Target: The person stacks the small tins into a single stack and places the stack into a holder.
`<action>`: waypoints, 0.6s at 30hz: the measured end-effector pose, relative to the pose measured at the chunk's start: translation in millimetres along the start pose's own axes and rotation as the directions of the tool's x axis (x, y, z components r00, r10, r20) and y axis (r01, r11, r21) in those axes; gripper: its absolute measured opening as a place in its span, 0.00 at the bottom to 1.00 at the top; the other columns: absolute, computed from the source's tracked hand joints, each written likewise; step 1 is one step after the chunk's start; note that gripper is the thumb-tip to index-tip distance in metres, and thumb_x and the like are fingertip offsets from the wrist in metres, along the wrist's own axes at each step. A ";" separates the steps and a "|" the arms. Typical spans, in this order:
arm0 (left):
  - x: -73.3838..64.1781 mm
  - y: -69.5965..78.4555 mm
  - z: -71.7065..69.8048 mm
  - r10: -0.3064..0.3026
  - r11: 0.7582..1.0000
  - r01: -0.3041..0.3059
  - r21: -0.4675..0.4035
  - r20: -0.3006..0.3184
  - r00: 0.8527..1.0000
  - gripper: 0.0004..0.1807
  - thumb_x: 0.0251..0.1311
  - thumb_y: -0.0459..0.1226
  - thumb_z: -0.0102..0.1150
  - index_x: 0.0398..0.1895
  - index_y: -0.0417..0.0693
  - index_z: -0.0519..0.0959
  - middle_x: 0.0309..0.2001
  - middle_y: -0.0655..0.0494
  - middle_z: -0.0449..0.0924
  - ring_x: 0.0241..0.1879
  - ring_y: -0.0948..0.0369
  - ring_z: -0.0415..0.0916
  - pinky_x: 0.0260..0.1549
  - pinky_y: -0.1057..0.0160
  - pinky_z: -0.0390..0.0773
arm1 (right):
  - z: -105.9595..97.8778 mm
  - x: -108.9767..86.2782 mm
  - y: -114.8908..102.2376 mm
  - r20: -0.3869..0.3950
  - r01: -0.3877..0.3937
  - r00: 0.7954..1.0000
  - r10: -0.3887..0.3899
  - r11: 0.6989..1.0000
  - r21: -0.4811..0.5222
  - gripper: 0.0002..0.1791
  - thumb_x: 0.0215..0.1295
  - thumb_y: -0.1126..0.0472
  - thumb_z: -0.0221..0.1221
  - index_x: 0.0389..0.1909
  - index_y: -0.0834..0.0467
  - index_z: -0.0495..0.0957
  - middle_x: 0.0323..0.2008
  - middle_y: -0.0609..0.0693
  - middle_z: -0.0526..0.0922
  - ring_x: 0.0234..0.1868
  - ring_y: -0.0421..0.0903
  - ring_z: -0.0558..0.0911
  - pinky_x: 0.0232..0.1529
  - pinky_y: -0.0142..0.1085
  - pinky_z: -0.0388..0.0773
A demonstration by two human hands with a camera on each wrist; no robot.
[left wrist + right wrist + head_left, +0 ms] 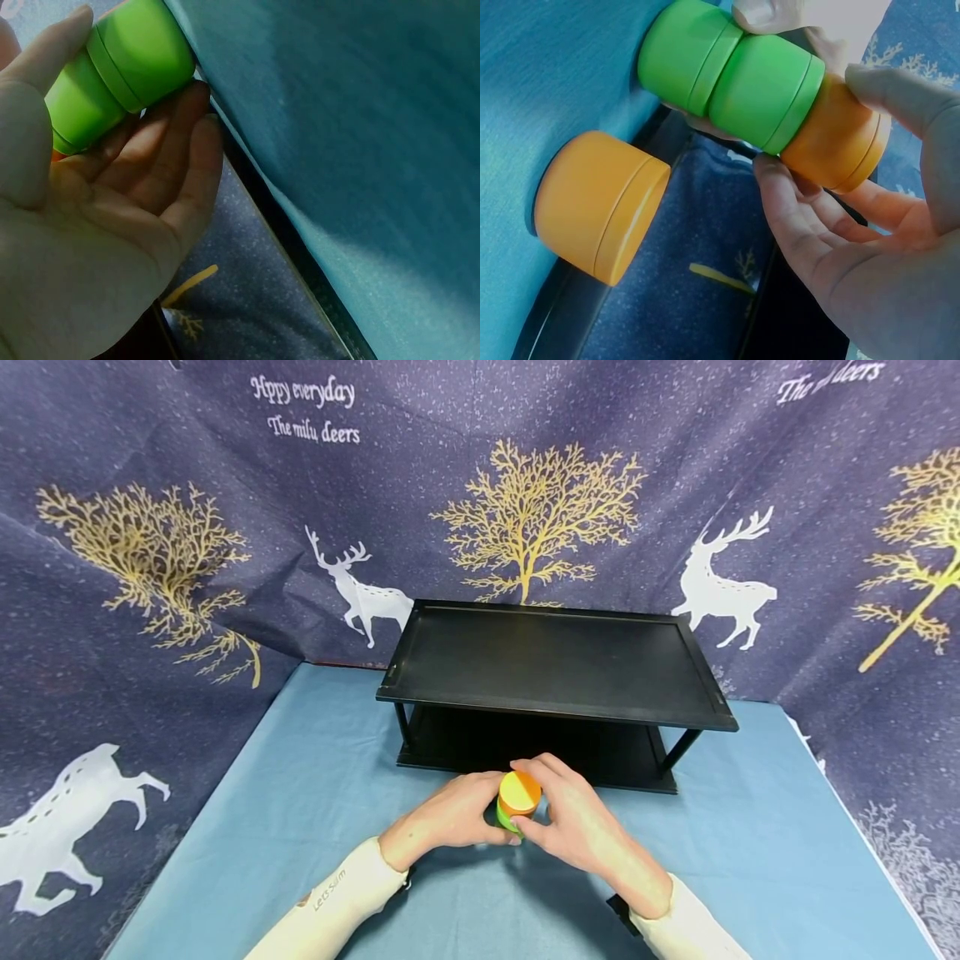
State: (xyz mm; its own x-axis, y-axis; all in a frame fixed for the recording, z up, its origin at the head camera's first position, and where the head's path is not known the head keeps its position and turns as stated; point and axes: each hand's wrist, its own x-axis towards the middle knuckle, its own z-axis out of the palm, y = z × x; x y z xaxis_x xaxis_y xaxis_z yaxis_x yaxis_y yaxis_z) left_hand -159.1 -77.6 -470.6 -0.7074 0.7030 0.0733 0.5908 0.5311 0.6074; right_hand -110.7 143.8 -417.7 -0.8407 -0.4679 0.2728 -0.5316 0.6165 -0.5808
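A small round orange container (520,792) tops a stack, above two green ones. My right hand (573,818) holds it with the thumb on one side and the fingers on the other. The right wrist view shows the upper green container (769,90) and the lower green container (679,56), which meets the blue cloth. My left hand (461,810) grips the green part of the stack, thumb and fingers on opposite sides of the green containers (146,52). A second orange container (596,202) stands apart on the cloth; the head view does not show it.
Just behind the hands stands a black two-level shelf (555,664) with a raised top and a lower board (480,739). A blue cloth (315,760) covers the table. Dark printed fabric (337,535) with deer and trees hangs behind and at both sides.
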 end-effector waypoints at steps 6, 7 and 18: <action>0.1 0.1 -0.1 0.006 1.000 -0.006 0.007 -0.004 1.000 0.32 0.55 0.53 0.81 0.60 0.59 0.79 0.50 0.70 0.81 0.45 0.67 0.76 0.53 0.65 0.80 | 0.6 0.1 0.1 0.002 -0.007 1.000 0.007 1.000 -0.001 0.37 0.58 0.57 0.79 0.68 0.56 0.77 0.56 0.44 0.80 0.43 0.41 0.77 0.32 0.28 0.80; 0.1 0.1 -0.1 0.007 1.000 -0.007 0.010 -0.005 1.000 0.32 0.55 0.53 0.81 0.60 0.59 0.79 0.50 0.70 0.81 0.45 0.67 0.77 0.53 0.65 0.80 | 0.6 0.1 0.1 0.003 -0.009 1.000 0.009 1.000 -0.002 0.37 0.58 0.57 0.79 0.68 0.56 0.77 0.57 0.44 0.80 0.43 0.41 0.77 0.32 0.28 0.80; 0.8 0.0 0.1 -0.005 1.000 0.005 0.021 0.002 1.000 0.34 0.55 0.54 0.81 0.63 0.58 0.78 0.52 0.69 0.81 0.46 0.67 0.77 0.55 0.64 0.80 | -0.2 -1.0 2.4 0.012 -0.013 1.000 0.013 1.000 -0.005 0.42 0.58 0.56 0.79 0.72 0.55 0.73 0.58 0.46 0.80 0.32 0.44 0.78 0.29 0.28 0.78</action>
State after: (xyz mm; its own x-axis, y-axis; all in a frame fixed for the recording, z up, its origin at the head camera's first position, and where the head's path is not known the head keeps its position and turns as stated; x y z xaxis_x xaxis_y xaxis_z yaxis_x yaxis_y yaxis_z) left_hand -159.6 -77.0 -470.6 -0.7094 0.7014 0.0684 0.5951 0.5443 0.5913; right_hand -111.1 145.9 -419.2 -0.8461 -0.4674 0.2563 -0.5214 0.6254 -0.5805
